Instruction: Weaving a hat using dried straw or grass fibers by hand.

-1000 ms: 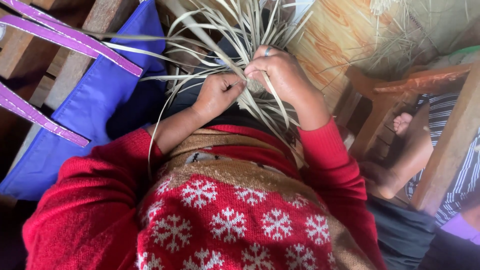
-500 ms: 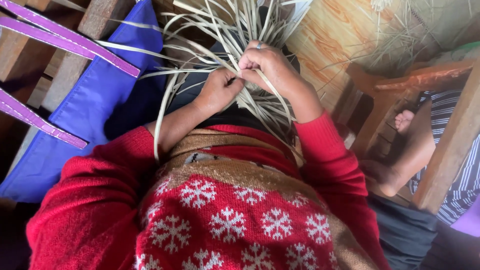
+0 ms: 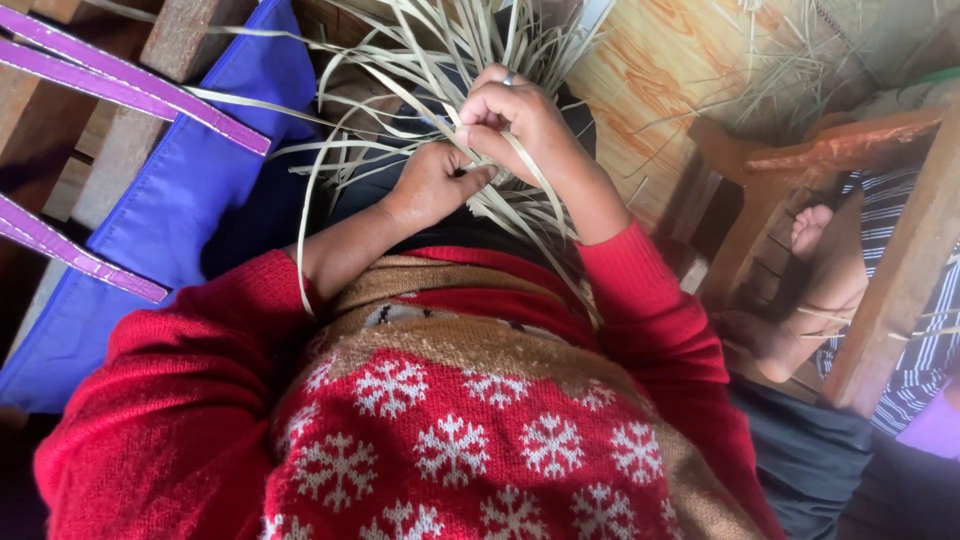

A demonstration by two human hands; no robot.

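- Nearest the camera, one red knitted sweater point(image 3: 450, 440) with rows of white snowflakes and a tan band across the chest; its two sleeves are pushed up the forearms.
- Two bare hands meet just above the chest. The left hand point(image 3: 432, 183) is bent at the wrist, back of the hand up, fingers curled shut and pinching the strips where they cross.
- The right hand point(image 3: 520, 120) sits just beyond and touching the left, knuckles raised, fingers folded down and gripping several strips; one ring shows on a finger.
- The palm-leaf strips point(image 3: 420, 70) are too many to count: thin, flat, pale straw-coloured, dry-looking. They fan out from under both hands, most spreading away beyond the fingers, a few arching down to the left past the left forearm, some trailing back below the right wrist toward the sweater.
- Left of the left hand, one blue cloth point(image 3: 170, 210), smooth and slightly shiny, hangs over wooden slats point(image 3: 150, 90).
- Farther left, three purple straps point(image 3: 130, 80), flat and woven, run slantwise over the slats.
- Right of the right hand, an orange wooden floor point(image 3: 660, 90) with visible grain.
- Well to the right, one low wooden stool point(image 3: 800, 160), rough and reddish, and another person's bare foot point(image 3: 812, 228) beside striped cloth point(image 3: 930, 350).
- Far beyond the stool, a loose heap of more strips point(image 3: 800, 60).
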